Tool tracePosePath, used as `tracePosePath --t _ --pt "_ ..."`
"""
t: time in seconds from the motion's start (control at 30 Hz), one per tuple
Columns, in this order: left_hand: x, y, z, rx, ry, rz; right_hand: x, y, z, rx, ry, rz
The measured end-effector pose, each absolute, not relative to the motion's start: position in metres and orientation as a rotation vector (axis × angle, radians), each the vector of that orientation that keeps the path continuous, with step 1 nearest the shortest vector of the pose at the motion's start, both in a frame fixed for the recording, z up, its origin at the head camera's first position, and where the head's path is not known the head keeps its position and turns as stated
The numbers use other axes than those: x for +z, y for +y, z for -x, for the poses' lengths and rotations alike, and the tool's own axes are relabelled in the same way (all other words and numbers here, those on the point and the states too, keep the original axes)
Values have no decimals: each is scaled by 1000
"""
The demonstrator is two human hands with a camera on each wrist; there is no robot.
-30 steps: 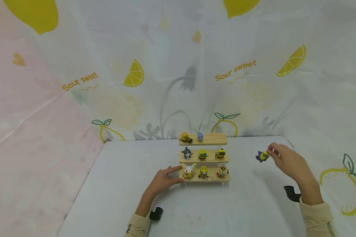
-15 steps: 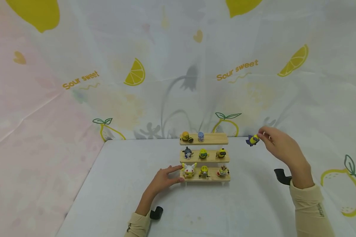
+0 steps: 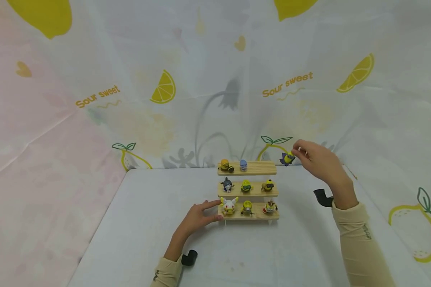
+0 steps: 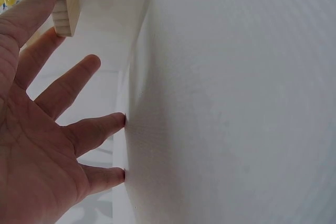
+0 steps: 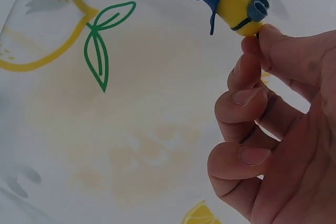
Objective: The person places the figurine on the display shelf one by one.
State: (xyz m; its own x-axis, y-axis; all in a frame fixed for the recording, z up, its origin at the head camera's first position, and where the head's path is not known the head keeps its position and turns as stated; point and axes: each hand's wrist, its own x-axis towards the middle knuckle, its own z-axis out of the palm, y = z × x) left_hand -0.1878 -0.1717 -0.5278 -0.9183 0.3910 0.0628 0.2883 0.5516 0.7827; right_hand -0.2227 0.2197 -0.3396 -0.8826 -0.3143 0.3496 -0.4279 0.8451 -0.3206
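Note:
A three-tier wooden display stand (image 3: 262, 168) bears several small figurines. My left hand (image 3: 197, 217) is at the left end of its lowest board; thumb and index finger hold the board's end (image 4: 63, 19), while the other fingers spread apart, two tips touching the white surface. Between right thumb and fingertips, my right hand (image 3: 317, 161) pinches a yellow minion figurine (image 5: 233, 3) with goggles and a dark blue cape. It hangs tilted in the air, head toward the fingers, just right of the top board. A yellow figurine (image 3: 225, 165) and a blue one (image 3: 243, 165) occupy that board's left part.
Three figurines stand on the middle board, among them a green-goggled one (image 3: 246, 186). The lowest board carries three more, including a white long-eared one (image 3: 229, 205). Under the stand is a white table (image 3: 147, 207); a lemon-print cloth (image 3: 215, 79) hangs behind.
My right hand has carried the minion figurine leftward and up, from over the table's right side to beside the top board. The left hand stays in place on the stand.

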Motion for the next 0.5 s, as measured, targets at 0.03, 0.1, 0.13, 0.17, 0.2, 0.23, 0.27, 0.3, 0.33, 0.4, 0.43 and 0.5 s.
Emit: tracePosePath --t 0.03,0.1,0.13,0.17,0.2,0.23,0.27,0.3,0.33,0.4,0.43,0.5 --pt "-528 -172 188 1313 2660 -585 -339 217 225 569 -2735 -576" --pt "-528 -172 188 1314 2659 -587 -338 212 229 573 -2724 -601" --pt "-529 -172 188 1317 2658 -590 -338 210 231 572 -2718 -614" --pt "-529 -172 188 1319 2656 -592 -338 208 233 573 -2713 -628" --pt "-530 -172 188 1319 2658 -593 -339 206 235 572 -2709 -640" --pt "-530 -172 188 1319 2660 -595 -339 204 238 569 -2706 -653" --pt "-530 -172 188 1320 2660 -596 -339 202 240 573 -2702 -668" --pt "-530 -172 188 1319 2662 -596 -339 201 242 574 -2700 -681" --pt "-530 -172 188 1319 2663 -595 -340 200 245 574 -2699 -691" --pt "-530 -172 188 1315 2666 -590 -342 198 249 583 -2702 -704" --pt "-530 -172 188 1313 2666 -588 -342 197 251 588 -2708 -705" --pt "-530 -172 189 1307 2668 -581 -345 195 254 587 -2725 -698"
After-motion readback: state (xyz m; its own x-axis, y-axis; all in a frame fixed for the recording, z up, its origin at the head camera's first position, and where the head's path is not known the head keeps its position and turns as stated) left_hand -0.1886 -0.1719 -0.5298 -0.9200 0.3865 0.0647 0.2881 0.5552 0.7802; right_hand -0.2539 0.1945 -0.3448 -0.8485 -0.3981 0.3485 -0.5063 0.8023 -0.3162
